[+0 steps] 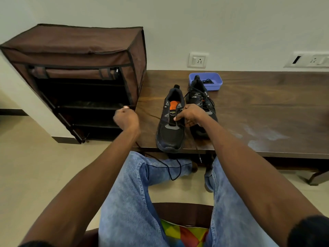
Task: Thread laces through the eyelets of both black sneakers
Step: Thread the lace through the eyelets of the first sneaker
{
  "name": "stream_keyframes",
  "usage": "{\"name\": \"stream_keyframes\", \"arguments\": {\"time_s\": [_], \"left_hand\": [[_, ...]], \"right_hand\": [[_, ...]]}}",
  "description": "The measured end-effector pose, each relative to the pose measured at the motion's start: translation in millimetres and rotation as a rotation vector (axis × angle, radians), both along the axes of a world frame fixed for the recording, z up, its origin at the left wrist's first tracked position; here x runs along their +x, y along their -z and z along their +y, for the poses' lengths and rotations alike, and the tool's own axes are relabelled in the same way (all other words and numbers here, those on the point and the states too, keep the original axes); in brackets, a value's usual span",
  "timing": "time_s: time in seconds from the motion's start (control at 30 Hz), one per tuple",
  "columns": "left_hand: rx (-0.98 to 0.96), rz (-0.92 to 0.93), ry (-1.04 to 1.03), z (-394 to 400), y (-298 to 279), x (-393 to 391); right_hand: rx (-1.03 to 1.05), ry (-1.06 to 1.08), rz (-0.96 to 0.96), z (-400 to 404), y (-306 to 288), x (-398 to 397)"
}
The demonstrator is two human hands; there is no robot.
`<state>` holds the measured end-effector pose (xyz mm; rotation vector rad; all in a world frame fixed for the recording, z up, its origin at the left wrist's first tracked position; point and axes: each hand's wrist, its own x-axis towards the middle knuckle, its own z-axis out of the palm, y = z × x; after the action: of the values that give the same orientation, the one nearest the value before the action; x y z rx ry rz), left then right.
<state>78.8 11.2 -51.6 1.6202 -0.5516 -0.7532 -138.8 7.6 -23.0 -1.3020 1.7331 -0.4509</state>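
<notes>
Two black sneakers stand on the dark wooden table point(267, 107). The near left sneaker point(170, 134) shows an orange insole and a lace through its lowest eyelets. The right sneaker point(201, 97) behind it is laced. My left hand point(125, 118) pinches a black lace point(170, 168), pulled out taut to the left of the sneaker; its slack hangs in a loop over my knee. My right hand point(189, 115) grips the near sneaker's right eyelet flap with curled fingers.
A purple plastic tray point(216, 86) holding a black lace bundle sits behind the shoes. A brown fabric shoe rack point(80, 50) stands on the floor at the left, against the table's end. I sit on a chair, knees under the table edge.
</notes>
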Motion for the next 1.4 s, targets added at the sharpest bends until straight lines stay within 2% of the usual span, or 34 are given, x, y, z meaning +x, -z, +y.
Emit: {"name": "stream_keyframes", "arguments": {"time_s": [0.03,0.13,0.2,0.27,0.33,0.4,0.47,0.53,0.6,0.67,0.7,0.77,0.87,0.93,1.1,1.23,1.3,1.33,1.4], "left_hand": [[-0.013,-0.111,0.141,6,2,-8],[-0.14,-0.599,0.677,31,-6,-39],[-0.147,-0.818,0.93,33,-4,-51],[-0.081,-0.937,1.067,27,-1,-57],[-0.011,-1.001,1.107,21,1,-56],[-0.037,-0.997,1.149,20,0,-55],[-0.126,-0.804,1.105,28,0,-49],[-0.188,-0.482,0.813,27,6,-37],[-0.162,-0.264,0.379,13,13,-17],[-0.058,-0.19,0.077,-2,16,-3],[-0.036,-0.198,0.037,-2,16,-5],[-0.08,-0.346,0.168,13,9,-22],[-0.21,-0.77,0.678,32,8,-47],[-0.175,-0.983,0.941,26,19,-53],[-0.056,-1.083,1.145,7,15,-51],[-0.126,-1.191,1.168,6,17,-46],[-0.178,-1.127,1.141,12,25,-46],[-0.186,-1.001,1.098,15,28,-45],[-0.168,-0.519,0.905,20,26,-40]], "right_hand": [[0.006,-0.009,-0.001,-1,-1,0],[0.015,-0.032,0.006,-1,-3,1],[0.017,-0.042,0.029,-1,-5,2],[0.027,-0.053,0.049,-1,-7,3],[0.032,-0.074,0.082,-2,-8,3],[0.029,-0.073,0.091,-2,-6,3],[0.02,-0.066,0.098,-3,-5,4],[0.012,-0.062,0.12,-3,-2,4],[0.021,-0.048,0.091,-5,2,3],[0.026,-0.038,0.06,-7,3,4],[0.027,-0.042,0.055,-7,4,4],[0.03,-0.045,0.046,-8,2,6],[0.033,-0.05,0.043,-7,0,7],[0.041,-0.044,0.047,-8,0,7],[0.047,-0.047,0.055,-6,-1,8],[0.031,-0.038,0.076,-6,1,9],[0.019,-0.035,0.075,-4,0,8],[0.018,-0.032,0.061,-4,0,7],[0.011,-0.025,0.05,-6,3,4]]}}
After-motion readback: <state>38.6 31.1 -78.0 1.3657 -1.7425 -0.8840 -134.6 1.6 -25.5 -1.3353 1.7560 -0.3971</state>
